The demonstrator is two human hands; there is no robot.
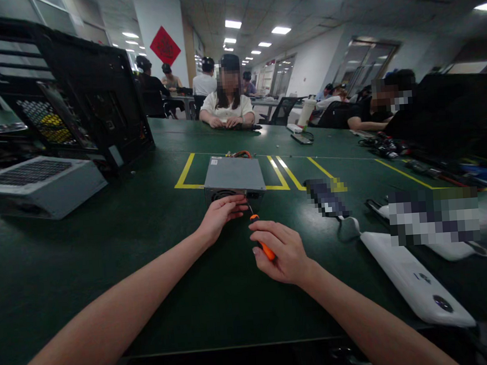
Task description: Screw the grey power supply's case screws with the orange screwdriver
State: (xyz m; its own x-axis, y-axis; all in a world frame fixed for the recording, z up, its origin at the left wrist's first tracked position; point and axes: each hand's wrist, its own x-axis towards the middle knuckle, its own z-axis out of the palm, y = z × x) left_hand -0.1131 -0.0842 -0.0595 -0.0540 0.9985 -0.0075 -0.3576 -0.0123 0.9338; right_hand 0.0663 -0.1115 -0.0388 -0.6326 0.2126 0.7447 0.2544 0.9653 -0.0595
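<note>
A grey metal power supply box (233, 174) lies on the green table, with coloured wires (241, 154) at its back edge. My left hand (224, 214) is at the box's near face, its fingers together by the socket; whatever they may pinch is too small to make out. In my right hand (282, 252) is a screwdriver (266, 250) with an orange and black handle. Its thin shaft points up at the near face of the box, beside my left fingertips. Whether the tip touches a screw cannot be seen.
At the left stand an open black computer case (83, 104) and a second grey power supply (47, 185). White devices (417, 279) and a dark phone (326, 198) lie right. Cables (391, 147) sit farther right. A person (228, 103) sits across the green table (174, 326).
</note>
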